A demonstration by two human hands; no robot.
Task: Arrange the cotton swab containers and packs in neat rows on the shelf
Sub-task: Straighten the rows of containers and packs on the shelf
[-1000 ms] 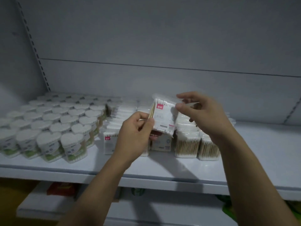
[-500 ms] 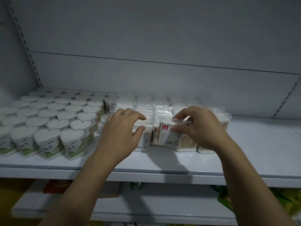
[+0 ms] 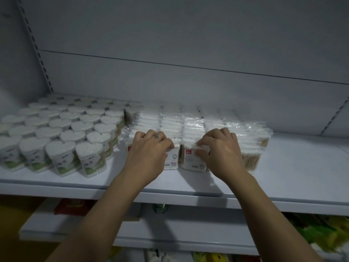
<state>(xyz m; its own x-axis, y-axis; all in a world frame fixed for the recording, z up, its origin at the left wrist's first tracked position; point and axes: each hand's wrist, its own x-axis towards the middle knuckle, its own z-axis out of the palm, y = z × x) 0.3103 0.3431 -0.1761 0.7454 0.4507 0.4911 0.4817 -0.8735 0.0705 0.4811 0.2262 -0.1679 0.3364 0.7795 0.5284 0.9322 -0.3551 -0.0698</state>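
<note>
1. Gripping a front-row pack [image 3: 172,158] from above with curled left hand [image 3: 150,155]
2. Pinching the neighbouring pack [image 3: 189,160] with bent right hand [image 3: 221,154] fingers
3. Upright near the shelf [image 3: 283,178] front, right of heart-shaped containers [image 3: 62,140]

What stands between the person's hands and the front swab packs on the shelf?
Nothing visible. The left hand grips the left front pack and the right hand pinches the right front pack; both packs stand in the front row on the shelf.
</note>
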